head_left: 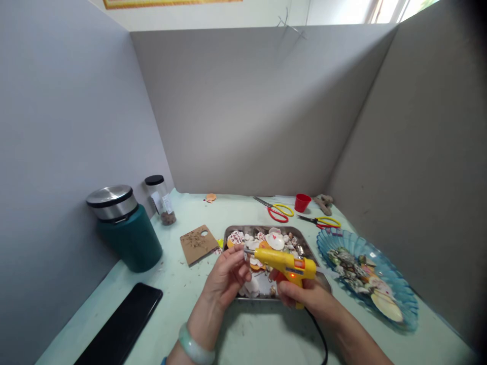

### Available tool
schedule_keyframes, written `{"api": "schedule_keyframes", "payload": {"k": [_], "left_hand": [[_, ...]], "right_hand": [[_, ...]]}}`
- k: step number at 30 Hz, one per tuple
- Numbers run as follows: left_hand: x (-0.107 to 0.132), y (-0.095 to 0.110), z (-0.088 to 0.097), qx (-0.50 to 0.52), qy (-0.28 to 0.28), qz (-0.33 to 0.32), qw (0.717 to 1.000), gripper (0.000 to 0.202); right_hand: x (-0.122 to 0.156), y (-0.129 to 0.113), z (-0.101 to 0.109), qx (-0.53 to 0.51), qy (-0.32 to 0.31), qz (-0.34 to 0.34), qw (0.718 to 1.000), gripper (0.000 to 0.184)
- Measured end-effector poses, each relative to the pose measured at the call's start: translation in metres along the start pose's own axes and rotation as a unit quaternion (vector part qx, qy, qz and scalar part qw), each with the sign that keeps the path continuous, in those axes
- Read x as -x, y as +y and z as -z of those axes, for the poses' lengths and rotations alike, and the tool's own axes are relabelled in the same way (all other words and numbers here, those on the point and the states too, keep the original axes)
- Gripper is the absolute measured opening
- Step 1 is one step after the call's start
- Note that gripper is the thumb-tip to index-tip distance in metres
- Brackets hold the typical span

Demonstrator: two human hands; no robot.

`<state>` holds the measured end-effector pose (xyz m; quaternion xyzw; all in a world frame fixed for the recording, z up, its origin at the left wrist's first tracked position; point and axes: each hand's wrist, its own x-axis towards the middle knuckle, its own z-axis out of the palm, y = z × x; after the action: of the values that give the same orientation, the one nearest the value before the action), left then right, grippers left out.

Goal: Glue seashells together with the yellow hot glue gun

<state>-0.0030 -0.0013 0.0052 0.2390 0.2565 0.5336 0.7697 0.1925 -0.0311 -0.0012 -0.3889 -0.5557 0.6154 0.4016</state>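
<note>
Glue gun gripped in my right hand, nozzle meeting a shell pinched by my left fingers over the tray.

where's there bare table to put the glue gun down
Bare table lies in front of the metal tray, between the wrists, and between the cardboard piece and the black phone. It is crowded at the back right: two scissors, red cup and blue dish sit close. The right hand holds the glue gun.
</note>
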Motion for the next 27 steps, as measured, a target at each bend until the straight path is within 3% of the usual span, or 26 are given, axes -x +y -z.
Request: {"api": "schedule_keyframes", "payload": {"k": [8, 27], "left_hand": [[0.0002, 0.0003, 0.0, 0.002, -0.024, 0.013, 1.0, 0.031], [0.0014, 0.002, -0.0016, 0.009, -0.003, 0.02, 1.0, 0.034]], "right_hand": [[-0.0003, 0.0004, 0.0, -0.023, 0.006, -0.019, 1.0, 0.046], [-0.0001, 0.0054, 0.0031, -0.023, 0.004, -0.035, 0.999, 0.046]]}}
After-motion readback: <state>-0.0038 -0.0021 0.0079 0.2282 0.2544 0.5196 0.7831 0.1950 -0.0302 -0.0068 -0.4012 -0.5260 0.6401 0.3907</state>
